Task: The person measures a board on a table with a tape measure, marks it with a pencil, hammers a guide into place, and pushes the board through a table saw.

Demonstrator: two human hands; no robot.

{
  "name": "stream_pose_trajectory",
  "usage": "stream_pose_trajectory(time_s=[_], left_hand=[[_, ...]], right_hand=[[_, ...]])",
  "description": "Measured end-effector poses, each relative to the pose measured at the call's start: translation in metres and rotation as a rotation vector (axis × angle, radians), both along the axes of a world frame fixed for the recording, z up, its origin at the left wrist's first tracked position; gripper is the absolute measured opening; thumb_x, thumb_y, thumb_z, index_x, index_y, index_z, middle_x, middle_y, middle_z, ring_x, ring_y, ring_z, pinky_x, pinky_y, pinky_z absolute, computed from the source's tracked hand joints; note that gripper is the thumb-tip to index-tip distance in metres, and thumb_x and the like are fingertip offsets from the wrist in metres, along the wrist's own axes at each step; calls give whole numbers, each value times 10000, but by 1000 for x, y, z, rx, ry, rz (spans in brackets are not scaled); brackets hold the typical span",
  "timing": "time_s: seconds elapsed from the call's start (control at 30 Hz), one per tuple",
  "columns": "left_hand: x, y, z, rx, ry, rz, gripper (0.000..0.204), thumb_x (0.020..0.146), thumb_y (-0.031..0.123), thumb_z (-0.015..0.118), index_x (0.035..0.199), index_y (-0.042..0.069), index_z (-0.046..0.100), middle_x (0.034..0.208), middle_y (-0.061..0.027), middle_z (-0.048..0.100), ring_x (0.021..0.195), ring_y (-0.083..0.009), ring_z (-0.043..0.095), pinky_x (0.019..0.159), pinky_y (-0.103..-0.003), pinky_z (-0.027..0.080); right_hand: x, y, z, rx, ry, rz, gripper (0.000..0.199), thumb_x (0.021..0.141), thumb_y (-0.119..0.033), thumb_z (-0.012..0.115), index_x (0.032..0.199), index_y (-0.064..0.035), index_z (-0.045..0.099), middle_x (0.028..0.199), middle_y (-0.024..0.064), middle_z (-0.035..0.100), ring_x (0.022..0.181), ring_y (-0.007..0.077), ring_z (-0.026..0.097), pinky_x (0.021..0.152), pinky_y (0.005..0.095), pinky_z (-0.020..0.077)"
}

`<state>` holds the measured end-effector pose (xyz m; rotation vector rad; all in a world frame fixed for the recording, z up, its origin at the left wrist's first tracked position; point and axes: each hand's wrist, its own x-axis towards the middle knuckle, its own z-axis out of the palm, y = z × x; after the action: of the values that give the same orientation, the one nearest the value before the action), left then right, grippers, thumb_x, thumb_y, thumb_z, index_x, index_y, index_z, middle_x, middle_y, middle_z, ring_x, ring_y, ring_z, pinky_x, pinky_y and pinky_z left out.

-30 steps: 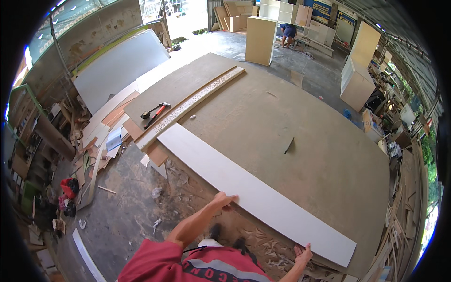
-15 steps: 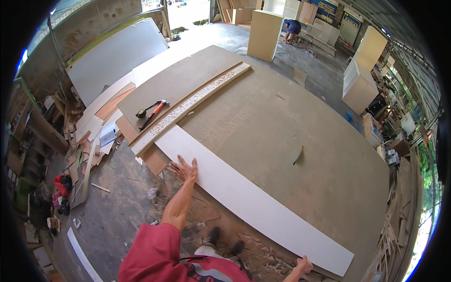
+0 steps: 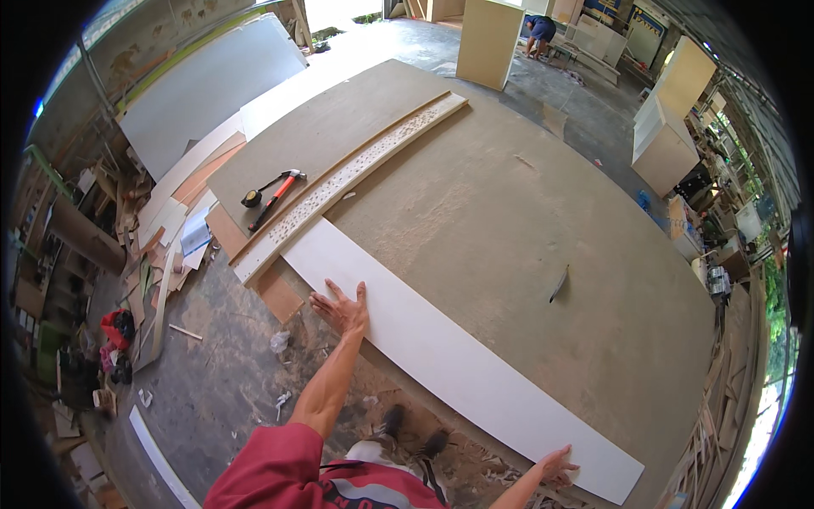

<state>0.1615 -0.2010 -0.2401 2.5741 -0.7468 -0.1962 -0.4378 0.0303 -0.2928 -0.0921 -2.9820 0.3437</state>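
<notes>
A long white board lies along the near edge of the big brownish work table. Its left end reaches the pale wooden strip fence, which has wood chips scattered along it. My left hand presses flat on the board's near edge towards that end, fingers spread. Close to the board's right end, my right hand rests on its near edge with fingers stretched over the top. Beyond the strip lie a hammer with a red and black handle and a black tape measure.
A thin dark pointed tool lies on the table's right part, with sawdust around the middle. Offcuts are piled left of the table. A tall cabinet panel stands behind it. Farther back, another person bends over.
My right hand has gone from gripping the board's near edge to lying with fingers extended on its top. My left hand stays flat on the board, slightly farther right. The view has shifted a little.
</notes>
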Motion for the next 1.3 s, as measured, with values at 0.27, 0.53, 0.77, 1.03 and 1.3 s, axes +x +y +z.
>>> stream_pose_trajectory(time_s=[0.27,0.53,0.77,1.03,1.3], left_hand=[[-10,-38,-10,-71,-64,2,1011,866,743,457,1547,45,190,1523,-415,-3,1452,-513,-50,1189,-534,-33],[-21,-74,-10,-46,-66,-4,1009,869,744,449,1545,39,194,1522,-418,23,1457,-505,-46,1187,-539,-41],[-31,-97,-3,-46,-28,-7,1021,862,757,439,1548,44,186,1529,-412,13,1460,-496,-72,1183,-538,-59],[-36,-112,-6,-37,-31,-5,1036,849,770,443,1549,50,188,1529,-411,16,1461,-494,-69,1185,-534,-55],[-34,-123,-10,-37,-31,-8,1040,846,776,439,1550,53,185,1523,-418,13,1455,-508,-73,1186,-535,-51]], right_hand=[[-9,-40,3,82,-7,103,988,863,-804,343,1559,-119,192,1480,482,32,1437,562,20,1146,625,72],[-12,-76,10,49,6,111,982,874,-776,383,1550,-88,199,1481,483,12,1441,555,12,1147,621,61],[-23,-96,0,-44,82,132,1005,855,-806,369,1557,-110,191,1495,466,-16,1446,545,-39,1156,602,64],[-29,-118,7,29,6,87,991,868,-779,394,1553,-94,189,1497,464,-27,1447,545,5,1157,593,92],[-29,-127,10,10,29,100,996,863,-787,391,1551,-93,197,1494,467,3,1445,546,36,1156,585,121]])
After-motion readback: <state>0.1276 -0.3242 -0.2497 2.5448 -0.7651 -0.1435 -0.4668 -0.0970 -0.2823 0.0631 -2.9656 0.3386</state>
